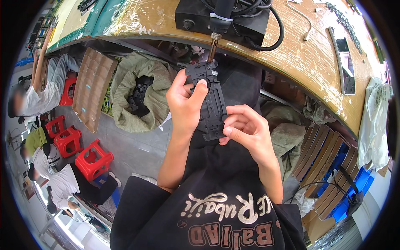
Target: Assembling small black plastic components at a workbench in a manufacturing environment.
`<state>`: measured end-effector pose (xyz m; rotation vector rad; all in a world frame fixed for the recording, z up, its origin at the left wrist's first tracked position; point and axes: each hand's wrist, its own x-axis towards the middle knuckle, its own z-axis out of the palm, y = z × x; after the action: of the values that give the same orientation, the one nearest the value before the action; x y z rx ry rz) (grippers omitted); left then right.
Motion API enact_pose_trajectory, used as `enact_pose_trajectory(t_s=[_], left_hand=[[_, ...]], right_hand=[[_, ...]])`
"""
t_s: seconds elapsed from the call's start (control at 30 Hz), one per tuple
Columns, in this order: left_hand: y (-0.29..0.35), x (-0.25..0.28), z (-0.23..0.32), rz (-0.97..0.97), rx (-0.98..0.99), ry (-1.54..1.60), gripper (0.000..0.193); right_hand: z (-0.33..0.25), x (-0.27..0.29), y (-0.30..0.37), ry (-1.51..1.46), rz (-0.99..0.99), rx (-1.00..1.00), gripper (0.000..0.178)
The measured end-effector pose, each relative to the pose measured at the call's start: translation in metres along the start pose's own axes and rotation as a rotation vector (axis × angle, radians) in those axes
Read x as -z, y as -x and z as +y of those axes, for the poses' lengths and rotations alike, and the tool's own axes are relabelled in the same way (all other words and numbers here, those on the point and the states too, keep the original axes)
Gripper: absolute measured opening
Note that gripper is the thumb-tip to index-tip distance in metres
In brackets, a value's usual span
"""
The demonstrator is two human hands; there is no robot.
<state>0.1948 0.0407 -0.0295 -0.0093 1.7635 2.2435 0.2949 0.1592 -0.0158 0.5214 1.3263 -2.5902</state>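
A long black molded plastic part (213, 104), with ribs and cutouts, is held between my two hands above my lap. My left hand (186, 100) grips its upper left side, the thumb lying over the top face. At its lower right edge my right hand (248, 127) pinches with thumb and fingers. A black-handled tool with a metal shaft (214, 41), resembling a soldering iron, points down at the part's far end. Its tip meets or nearly meets the part there; I cannot tell which.
Behind the tool, a black box (183, 18) with cables stands on the wooden bench (287, 46). A sack (121, 108) of black parts and a divided cardboard tray (93, 83) are at left. Red stools (93, 160) and seated people lie beyond; stacked cardboard trays (321, 158) stand at right.
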Motion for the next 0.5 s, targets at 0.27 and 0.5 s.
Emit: enact_pose_trajectory(t_s=[0.27, 0.5], left_hand=[[0.001, 0.000, 0.005, 0.012, 0.034, 0.028, 0.021], [0.002, -0.005, 0.020, 0.027, 0.108, 0.007, 0.018]], right_hand=[[-0.001, -0.004, 0.000, 0.010, -0.014, 0.021, 0.032], [-0.009, -0.009, 0.004, -0.026, -0.010, 0.019, 0.030]])
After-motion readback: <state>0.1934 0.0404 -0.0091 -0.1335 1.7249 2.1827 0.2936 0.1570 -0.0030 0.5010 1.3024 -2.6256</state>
